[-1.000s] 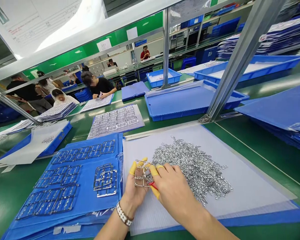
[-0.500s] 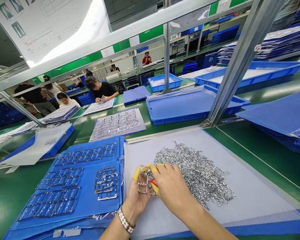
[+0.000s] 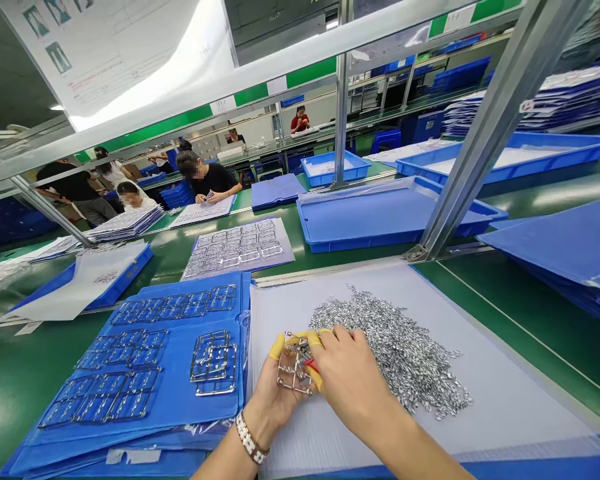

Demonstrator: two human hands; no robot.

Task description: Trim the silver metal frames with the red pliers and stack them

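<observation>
My left hand [image 3: 275, 393], with yellow finger covers and a patterned bracelet at the wrist, holds a small metal wire frame [image 3: 293, 379] in its palm. My right hand [image 3: 347, 373] is closed around a red-handled tool [image 3: 311, 364], whose metal jaws meet the upper part of the frame; the exact contact point is hidden by the fingers. Beyond my right hand a pile of small silvery metal pieces [image 3: 405, 353] lies on a white sheet [image 3: 500, 393]. Rows of similar frames [image 3: 125, 397] and a small stack of them [image 3: 214, 363] rest on blue boards [image 3: 180, 417] at the left.
A metal post [image 3: 480, 133] rises at the right behind the sheet. Behind it sit a blue tray [image 3: 370, 217] and a white board with frames [image 3: 237, 247]. Blue sheets [image 3: 570, 247] are stacked at the right. A person [image 3: 213, 179] works across the bench.
The camera view has shifted slightly, so the surroundings appear a little further right. Both hands keep nearly the same pose, with the frame and tool still held together.
</observation>
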